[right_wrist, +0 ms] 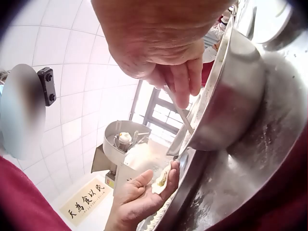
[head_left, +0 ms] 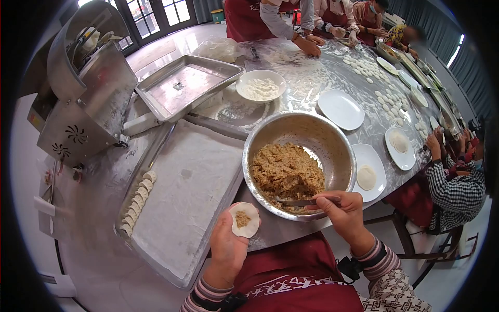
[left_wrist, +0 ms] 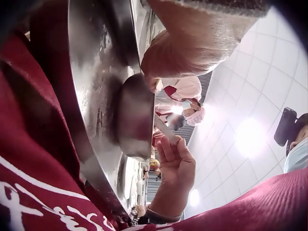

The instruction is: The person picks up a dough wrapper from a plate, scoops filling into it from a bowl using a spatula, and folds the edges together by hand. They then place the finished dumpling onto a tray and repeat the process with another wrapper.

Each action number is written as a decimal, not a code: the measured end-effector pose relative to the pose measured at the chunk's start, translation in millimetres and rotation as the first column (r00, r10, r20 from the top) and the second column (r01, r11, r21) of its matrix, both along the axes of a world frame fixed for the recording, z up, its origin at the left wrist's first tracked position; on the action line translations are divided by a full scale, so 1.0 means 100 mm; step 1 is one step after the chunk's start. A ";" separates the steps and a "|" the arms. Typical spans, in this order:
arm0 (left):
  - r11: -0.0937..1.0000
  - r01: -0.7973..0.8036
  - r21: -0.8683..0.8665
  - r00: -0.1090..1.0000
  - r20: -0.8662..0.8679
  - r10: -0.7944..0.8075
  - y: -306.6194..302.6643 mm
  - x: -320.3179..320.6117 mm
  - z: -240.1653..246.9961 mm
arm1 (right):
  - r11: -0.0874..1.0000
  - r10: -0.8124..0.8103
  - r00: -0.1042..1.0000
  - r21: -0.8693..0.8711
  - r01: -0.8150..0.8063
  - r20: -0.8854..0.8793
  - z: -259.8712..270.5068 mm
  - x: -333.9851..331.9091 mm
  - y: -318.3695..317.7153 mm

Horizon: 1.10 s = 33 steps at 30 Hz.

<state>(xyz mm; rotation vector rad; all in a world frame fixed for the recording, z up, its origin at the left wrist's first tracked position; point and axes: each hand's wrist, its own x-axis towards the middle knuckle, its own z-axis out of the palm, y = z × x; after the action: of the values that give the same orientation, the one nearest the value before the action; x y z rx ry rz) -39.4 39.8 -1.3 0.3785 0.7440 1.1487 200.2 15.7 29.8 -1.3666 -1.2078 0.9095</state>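
Observation:
My left hand (head_left: 227,250) holds a round dough wrapper (head_left: 252,226) with a dab of brown filling at its middle, fingers beneath it and curled at its edge; the right wrist view shows this wrapper (right_wrist: 160,186) slightly bent. Thumb and fingers of my right hand (head_left: 344,214) grip the handle of a flat utensil (head_left: 304,202), whose tip lies in the filling (head_left: 283,167). That filling fills part of a large metal bowl (head_left: 340,153). In the left wrist view, my right hand (left_wrist: 174,175) is beyond the bowl (left_wrist: 137,118).
Left of the bowl lies a lined tray (head_left: 182,208) with a row of dumplings (head_left: 138,202). Behind stand an empty metal tray (head_left: 182,83), a flour bowl (head_left: 261,87) and a machine (head_left: 83,114). White plates (head_left: 341,110) are at the right, one with a wrapper (head_left: 366,178). People work across the table.

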 end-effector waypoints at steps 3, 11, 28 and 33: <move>0.999 0.015 -0.041 0.999 -0.049 -0.017 -0.03 0.05 -0.12 | 0.999 -0.031 0.987 -0.043 0.025 -0.159 -0.01 0.07 0.03; 0.999 -0.022 -0.036 0.998 -0.051 0.020 -0.07 0.11 -0.04 | 0.979 -0.099 0.864 -0.206 -0.005 -0.494 -0.01 0.24 0.18; 0.992 0.115 0.049 0.966 0.227 -0.123 0.17 0.43 0.16 | 0.632 0.000 0.570 0.442 -0.636 0.822 0.14 -0.05 -0.25; 0.997 0.073 0.027 0.964 0.253 -0.077 0.17 0.49 0.12 | 0.601 -0.073 0.481 0.423 -0.678 0.874 0.15 -0.06 -0.38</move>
<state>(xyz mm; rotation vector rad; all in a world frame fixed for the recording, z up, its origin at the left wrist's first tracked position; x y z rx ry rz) 9.2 57.1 10.4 0.2654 0.4915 1.1078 194.5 -22.0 44.3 -0.7984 -2.3598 -0.2007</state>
